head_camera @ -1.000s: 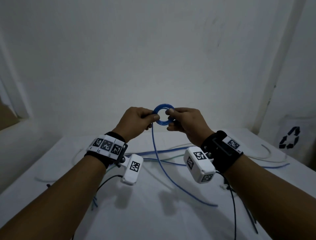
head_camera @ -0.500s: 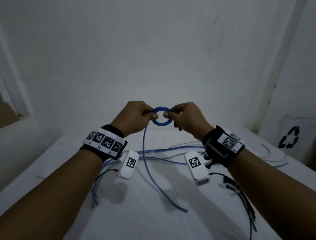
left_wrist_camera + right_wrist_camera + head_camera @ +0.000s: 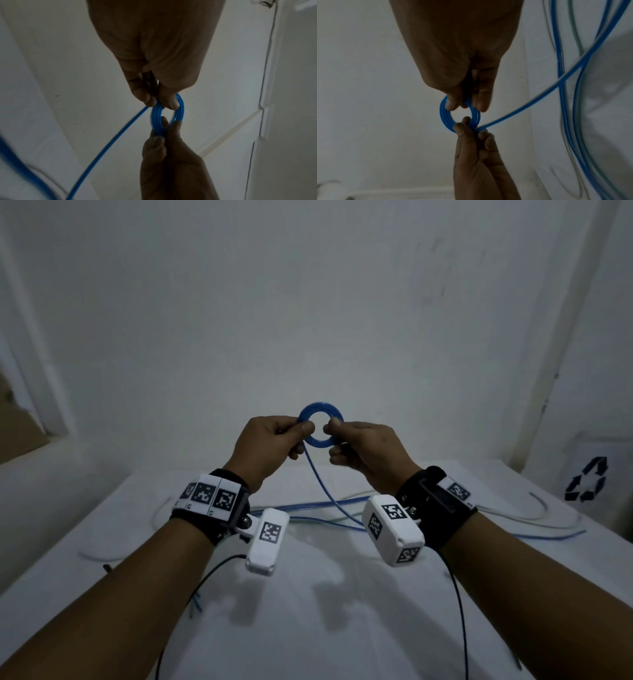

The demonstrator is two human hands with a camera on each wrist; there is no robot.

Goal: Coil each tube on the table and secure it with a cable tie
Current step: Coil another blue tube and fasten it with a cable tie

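I hold a small blue tube coil (image 3: 320,411) of several turns up above the white table (image 3: 308,628). My left hand (image 3: 274,441) pinches its left side between thumb and fingers, and my right hand (image 3: 359,446) pinches its right side. The coil's loose tail (image 3: 323,491) runs from under the left fingers down to the table. In the left wrist view the coil (image 3: 180,108) sits between my left hand (image 3: 159,100) above and my right hand (image 3: 164,135) below. In the right wrist view the coil (image 3: 445,119) is held by the right hand (image 3: 465,104) and left hand (image 3: 467,129).
More blue tubes (image 3: 308,505) and pale tubes (image 3: 534,511) lie across the far half of the table. Black wrist-camera cords (image 3: 460,621) hang over the near part. A wall stands just behind the table, and a recycling sign (image 3: 587,484) is at the right.
Both hands have risen a little with the coil. The tail that reached far onto the near table has been drawn in, so less loose tube lies in front.
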